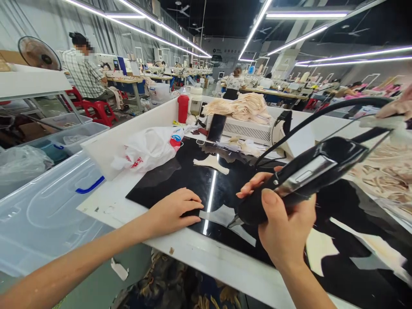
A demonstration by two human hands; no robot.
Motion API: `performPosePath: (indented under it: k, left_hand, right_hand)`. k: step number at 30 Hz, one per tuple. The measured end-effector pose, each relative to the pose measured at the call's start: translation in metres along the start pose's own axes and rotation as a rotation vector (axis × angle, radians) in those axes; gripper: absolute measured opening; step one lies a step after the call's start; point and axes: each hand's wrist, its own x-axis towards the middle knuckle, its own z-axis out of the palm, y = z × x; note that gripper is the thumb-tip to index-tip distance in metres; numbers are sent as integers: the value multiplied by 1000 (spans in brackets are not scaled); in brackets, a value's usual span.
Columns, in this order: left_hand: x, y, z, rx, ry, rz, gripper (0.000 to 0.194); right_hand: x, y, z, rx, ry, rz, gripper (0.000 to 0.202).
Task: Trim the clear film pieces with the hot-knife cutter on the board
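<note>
My right hand point(286, 223) is wrapped round a black handheld tool point(299, 171) with a silver panel, its narrow tip pointing down at a thin grey piece point(222, 214). That piece lies on a glossy black sheet point(154, 182). At the left end of the same piece rests my left hand point(175, 210), palm down with fingers reaching right, holding nothing. A cream cut piece point(212, 163) lies farther back on the sheet. Right of my right hand are another cream piece point(320, 249) and a pale strip point(373, 244).
A white plastic bag point(148, 148) sits at the back left, near a red bottle point(183, 108). Behind the sheet are a phone point(216, 127) and a fabric pile point(241, 107) on a vented box point(247, 130). A person point(83, 73) sits at the far left.
</note>
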Motion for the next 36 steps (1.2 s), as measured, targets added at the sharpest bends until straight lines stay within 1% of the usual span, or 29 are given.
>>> performPosePath:
  k: [6, 10, 14, 20, 24, 28, 32, 36]
  left_hand:
    - [4, 1, 11, -54, 46, -32, 15]
    - [3, -1, 13, -99, 32, -82, 22]
    - [1, -1, 15, -141, 61, -145, 22]
    - [2, 2, 16, -173, 113, -206, 22]
    - [3, 3, 17, -178, 118, -203, 22]
    - [4, 3, 17, -171, 105, -208, 23]
    - [5, 4, 16, -164, 108, -208, 24]
    - [5, 4, 16, -149, 104, -183, 24]
  right_hand:
    - [4, 11, 26, 86, 64, 9, 41]
    - [6, 19, 41, 128, 89, 11, 43]
    - [6, 26, 51, 152, 92, 21, 43]
    - [3, 29, 56, 162, 87, 13, 41]
    - [2, 29, 58, 171, 69, 10, 37]
    - [2, 27, 58, 188, 75, 33, 38]
    - [-1, 23, 56, 186, 60, 9, 38]
    - [-4, 22, 56, 169, 52, 27, 39]
